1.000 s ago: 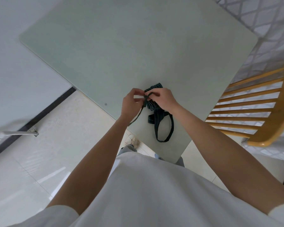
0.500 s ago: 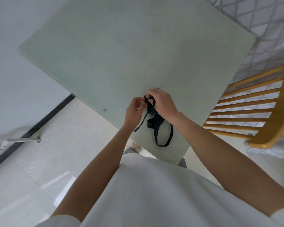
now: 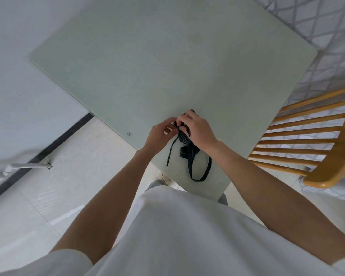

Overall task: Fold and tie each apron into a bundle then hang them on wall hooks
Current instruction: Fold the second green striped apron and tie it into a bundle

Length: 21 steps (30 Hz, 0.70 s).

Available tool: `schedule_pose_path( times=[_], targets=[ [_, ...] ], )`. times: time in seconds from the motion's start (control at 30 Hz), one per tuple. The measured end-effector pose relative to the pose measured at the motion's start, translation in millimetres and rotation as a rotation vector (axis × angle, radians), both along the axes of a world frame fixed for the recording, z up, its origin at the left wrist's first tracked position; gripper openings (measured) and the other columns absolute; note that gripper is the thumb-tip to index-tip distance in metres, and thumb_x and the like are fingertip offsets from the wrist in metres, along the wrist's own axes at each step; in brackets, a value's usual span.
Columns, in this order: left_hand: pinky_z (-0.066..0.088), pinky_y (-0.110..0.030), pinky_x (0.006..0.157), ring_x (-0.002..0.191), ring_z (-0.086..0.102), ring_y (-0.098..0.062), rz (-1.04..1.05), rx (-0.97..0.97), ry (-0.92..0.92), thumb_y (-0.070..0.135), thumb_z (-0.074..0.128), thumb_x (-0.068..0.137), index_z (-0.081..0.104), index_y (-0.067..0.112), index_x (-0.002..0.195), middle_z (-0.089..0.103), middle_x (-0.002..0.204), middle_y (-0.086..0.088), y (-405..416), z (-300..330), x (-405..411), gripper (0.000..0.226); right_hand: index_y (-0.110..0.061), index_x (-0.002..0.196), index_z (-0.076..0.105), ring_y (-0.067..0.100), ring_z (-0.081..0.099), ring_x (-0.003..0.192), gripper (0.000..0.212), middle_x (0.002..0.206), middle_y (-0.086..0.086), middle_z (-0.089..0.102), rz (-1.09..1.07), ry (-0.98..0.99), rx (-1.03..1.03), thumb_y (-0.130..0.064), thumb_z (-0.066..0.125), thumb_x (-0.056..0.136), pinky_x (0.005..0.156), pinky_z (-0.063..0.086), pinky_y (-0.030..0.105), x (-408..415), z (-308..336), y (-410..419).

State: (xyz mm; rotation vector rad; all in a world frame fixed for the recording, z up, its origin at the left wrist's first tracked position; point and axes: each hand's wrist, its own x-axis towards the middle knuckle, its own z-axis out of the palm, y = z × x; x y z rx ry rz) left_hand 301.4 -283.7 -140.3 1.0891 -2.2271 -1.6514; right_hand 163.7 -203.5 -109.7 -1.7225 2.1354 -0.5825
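The right grip (image 3: pixel 197 129) has moved over the apron bundle (image 3: pixel 184 139), covering its top, while the left grip (image 3: pixel 160 133) has drawn in closer; one strap end (image 3: pixel 170 151) now trails free toward the counter's near edge.

The one head-worn view looks steeply down past the person's chest onto the near table (image 3: pixel 147 66) corner.

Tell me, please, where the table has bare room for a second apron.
The table is bare from its far edge down to the hands. Only the near corner is crowded: apron, its loop, left hand and right hand.
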Motion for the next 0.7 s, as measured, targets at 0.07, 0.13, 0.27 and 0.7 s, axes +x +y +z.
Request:
schedule_pose_path(
  times=[0.07,0.13,0.27,0.7],
  targets=[
    [0.044,-0.015,0.073,0.072,0.059,-0.005,-0.050,-0.013,-0.016,0.014,0.060,0.089,0.064,0.022,0.108,0.066,0.090,0.007,-5.5,2.0,-1.5,0.021,-0.007,0.090,0.064,0.019,0.055,0.070,0.009,0.085,0.008,0.056,-0.019,-0.030,0.003,-0.003,0.064,0.083,0.063,0.049,0.030,-2.4,0.7,0.1],
    [0.045,-0.017,0.073,0.073,0.061,-0.007,-0.063,-0.031,-0.034,0.015,0.063,0.087,0.066,0.022,0.100,0.067,0.090,0.008,-9.6,2.3,-2.3,0.015,-0.008,0.090,0.066,0.014,0.050,0.068,0.010,0.082,0.006,0.056,-0.055,-0.073,0.017,-0.004,0.067,0.081,0.066,0.045,0.028,-4.9,1.1,0.7],
    [0.048,-0.024,0.071,0.073,0.063,-0.009,-0.004,-0.197,-0.131,0.023,0.063,0.087,0.065,0.016,0.095,0.067,0.087,0.009,-9.6,5.8,-2.3,0.011,-0.014,0.088,0.070,0.013,0.057,0.072,0.010,0.080,0.000,0.064,-0.119,-0.204,0.089,-0.008,0.070,0.080,0.071,0.048,0.029,-8.5,2.4,-1.3],
    [0.044,-0.027,0.050,0.064,0.061,-0.022,-0.208,-0.707,-0.202,0.009,0.066,0.080,0.064,0.011,0.083,0.065,0.072,-0.001,-19.1,-4.0,22.4,0.005,-0.017,0.081,0.069,0.009,0.062,0.073,0.013,0.076,-0.007,0.066,-0.528,-0.438,0.208,-0.018,0.079,0.073,0.069,0.047,0.018,-31.4,5.6,8.0]
  ],
)
